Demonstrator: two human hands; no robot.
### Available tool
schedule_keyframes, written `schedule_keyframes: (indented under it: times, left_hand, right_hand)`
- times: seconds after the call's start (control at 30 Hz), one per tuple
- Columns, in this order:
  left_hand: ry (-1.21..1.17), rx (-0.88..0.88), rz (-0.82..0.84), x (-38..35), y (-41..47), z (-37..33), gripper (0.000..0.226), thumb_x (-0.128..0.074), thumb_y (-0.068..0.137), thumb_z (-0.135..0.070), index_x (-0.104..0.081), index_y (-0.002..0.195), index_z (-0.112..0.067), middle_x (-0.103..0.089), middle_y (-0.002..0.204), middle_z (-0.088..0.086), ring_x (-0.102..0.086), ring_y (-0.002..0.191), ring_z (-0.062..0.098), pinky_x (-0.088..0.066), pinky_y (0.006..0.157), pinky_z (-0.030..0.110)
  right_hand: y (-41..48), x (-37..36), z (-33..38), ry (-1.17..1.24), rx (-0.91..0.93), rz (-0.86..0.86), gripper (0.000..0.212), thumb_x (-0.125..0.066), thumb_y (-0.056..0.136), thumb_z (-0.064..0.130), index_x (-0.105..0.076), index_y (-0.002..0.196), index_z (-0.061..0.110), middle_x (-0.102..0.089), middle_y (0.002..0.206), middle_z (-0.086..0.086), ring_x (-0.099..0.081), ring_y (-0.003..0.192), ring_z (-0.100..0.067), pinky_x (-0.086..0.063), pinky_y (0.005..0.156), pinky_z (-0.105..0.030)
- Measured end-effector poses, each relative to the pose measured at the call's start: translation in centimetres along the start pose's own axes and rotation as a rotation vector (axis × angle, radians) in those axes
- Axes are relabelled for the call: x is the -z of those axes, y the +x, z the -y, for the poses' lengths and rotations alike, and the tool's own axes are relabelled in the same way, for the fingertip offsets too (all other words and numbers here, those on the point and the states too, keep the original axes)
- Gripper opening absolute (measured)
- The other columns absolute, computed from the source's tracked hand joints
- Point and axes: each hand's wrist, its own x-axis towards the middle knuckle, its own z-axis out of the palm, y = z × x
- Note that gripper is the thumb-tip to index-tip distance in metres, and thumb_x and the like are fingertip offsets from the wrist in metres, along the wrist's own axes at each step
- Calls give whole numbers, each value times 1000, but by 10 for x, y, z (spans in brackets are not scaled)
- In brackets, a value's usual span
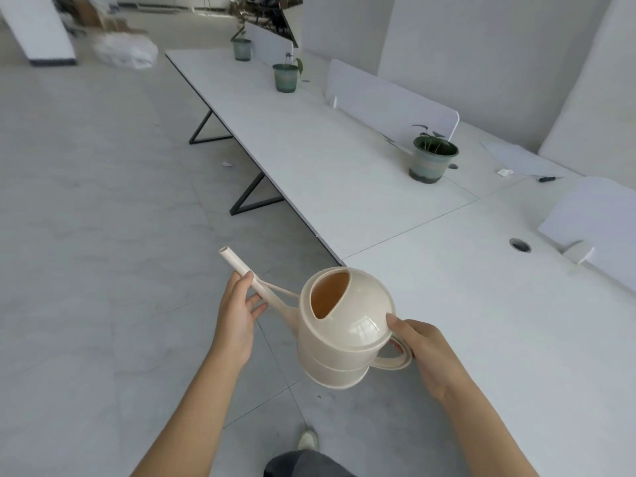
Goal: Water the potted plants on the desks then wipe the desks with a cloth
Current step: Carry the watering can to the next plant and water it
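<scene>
I hold the watering can with both hands in the lower centre of the frame, above the floor and just beside the near edge of the desk. My right hand is closed around the handle at the right of the can, with the thumb pressed on the lid. My left hand supports the spout with loosely curled fingers; it is not a tight grip.

The long axis of the can goes from the handle at lower right to the spout tip at upper left, so the spout points away from the plants. The nearest potted plant stands on the desk in the upper right of the frame, well apart from the can and on the side of my right hand. Two more pots stand further along, near the top centre.

I judge that the spout must turn to the right before pouring. No cloth is visible.
</scene>
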Motion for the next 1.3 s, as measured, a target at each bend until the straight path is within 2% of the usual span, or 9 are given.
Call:
schedule_keyframes:
  times: [0.13,0.3,0.4,0.53,0.63,0.83,1.03,1.17,1.3]
  left_hand:
    - [4,-32,-40,-23,64,-22,36,-35,98,-23,-41,133,-15,-53,101,-2,-52,105,23,-39,91,35]
    - [-14,-48,-90,-40,127,-36,25,-34,98,-22,-42,122,-22,-53,99,-5,-55,97,16,-38,94,35]
    - [-17,-26,-117,-43,160,-33,32,-35,98,-23,-41,130,-21,-53,103,-5,-54,101,19,-38,97,36]
    - [-12,37,-107,-40,214,-31,42,-38,98,-25,-36,139,-19,-52,116,0,-50,111,22,-39,98,38]
    - [3,55,-39,-43,264,-38,31,-37,98,-25,-41,128,-23,-54,104,-5,-51,108,21,-39,95,36]
    - [88,70,216,-74,363,-72,19,-34,97,-22,-51,104,-26,-57,98,-5,-57,95,11,-43,82,29]
    - [120,146,392,-105,430,-76,35,-34,97,-22,-43,130,-18,-51,99,-8,-53,100,14,-38,90,32]
    - [141,221,464,-125,449,-56,43,-35,96,-23,-36,138,-15,-49,102,-5,-49,112,22,-39,86,30]
    - [183,273,534,-163,463,-42,42,-36,97,-24,-36,138,-16,-48,100,-5,-49,110,22,-39,92,35]
  right_hand:
    - [67,-8,31,-19,5,33,33,-60,83,35,-61,63,9,-65,69,-5,-58,73,-20,-43,76,-30]
    - [136,-22,66,2,6,62,25,-60,84,30,-62,67,11,-63,76,1,-56,83,-14,-41,78,-26]
    - [171,-28,77,-17,-16,61,28,-60,83,34,-63,70,9,-65,81,0,-57,90,-13,-36,90,-30]
    - [216,-45,83,-38,-49,30,35,-61,81,37,-64,76,3,-67,83,-3,-58,92,-19,-39,90,-33]
    - [249,-60,94,-38,-59,-28,43,-60,82,37,-65,86,-6,-71,89,-6,-62,96,-18,-43,93,-35]
    - [293,-92,123,26,-64,-231,28,-60,83,35,-62,64,14,-63,75,3,-55,90,-20,-37,93,-34]
    - [314,-106,140,88,-70,-437,29,-64,80,36,-62,60,16,-62,63,9,-55,84,-20,-38,88,-33]
    - [322,-100,138,107,-99,-512,34,-66,72,42,-59,60,11,-63,50,13,-55,79,-18,-41,80,-28]
    - [333,-79,139,166,-104,-574,47,-65,68,43,-68,79,-2,-73,68,5,-63,88,-16,-44,80,-27]
